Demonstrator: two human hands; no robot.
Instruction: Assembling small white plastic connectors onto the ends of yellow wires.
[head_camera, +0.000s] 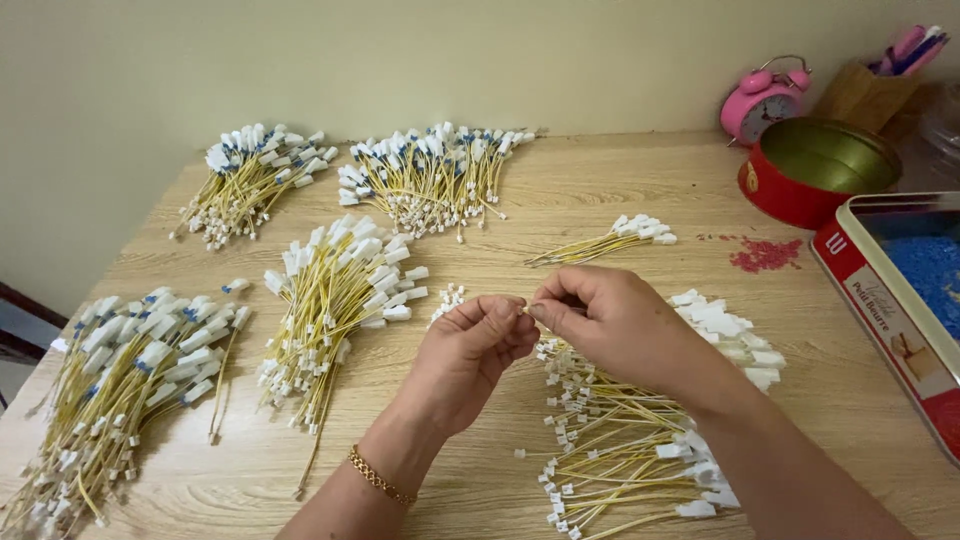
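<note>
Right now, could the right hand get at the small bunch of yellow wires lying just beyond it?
Probably yes: the right hand is near the small wire bunch, with only bare table between.

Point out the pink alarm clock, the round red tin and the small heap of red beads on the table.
pink alarm clock (757, 108), head view, on its round face.
round red tin (790, 195), head view, on its red outer wall.
heap of red beads (765, 254), head view, on the middle of the heap.
</note>
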